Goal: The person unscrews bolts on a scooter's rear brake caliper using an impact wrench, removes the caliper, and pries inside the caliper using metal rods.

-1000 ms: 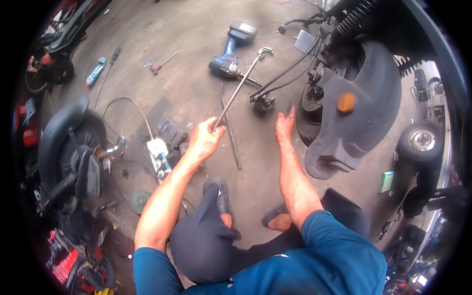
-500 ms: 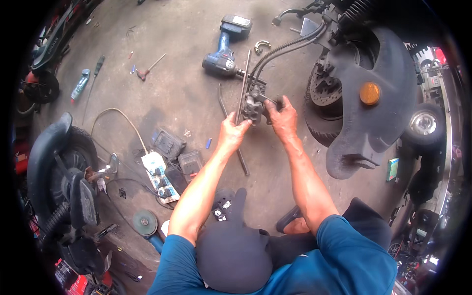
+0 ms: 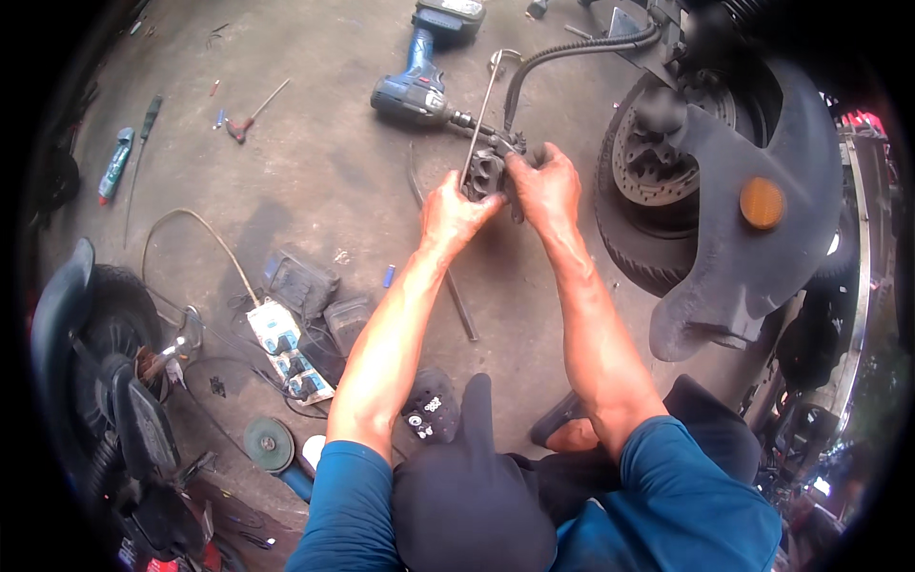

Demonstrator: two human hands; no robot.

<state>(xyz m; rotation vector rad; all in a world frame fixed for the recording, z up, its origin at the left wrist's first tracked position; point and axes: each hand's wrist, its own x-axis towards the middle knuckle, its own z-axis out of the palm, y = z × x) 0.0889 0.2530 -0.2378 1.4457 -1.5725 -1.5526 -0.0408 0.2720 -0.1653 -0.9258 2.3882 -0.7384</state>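
A dark, greasy brake caliper point(image 3: 487, 170) is held off the floor, its round piston bores facing up. My left hand point(image 3: 452, 217) is closed on its near left side, thumb across the lower edge. My right hand point(image 3: 546, 194) grips the right side, thumb on top and fingers curled under; a dark flat piece pokes out below the thumb. A thin metal rod point(image 3: 486, 100) rises beside my left fingers; whether they hold it is hidden. Black hoses point(image 3: 562, 50) run from the caliper toward the motorcycle. A blue impact wrench point(image 3: 412, 95) lies just beyond, its socket end close to the caliper.
On the right stand a wheel with a brake disc point(image 3: 634, 157) and a grey mudguard point(image 3: 729, 229). To the left lie a power strip point(image 3: 286, 348), an angle grinder point(image 3: 270, 444), a T-handle tool point(image 3: 240, 130) and a screwdriver point(image 3: 150, 119). A metal bar point(image 3: 457, 300) lies below my hands.
The caliper has tilted, so its bores show more plainly. My right hand has shifted closer over its top. The whole view has also moved slightly.
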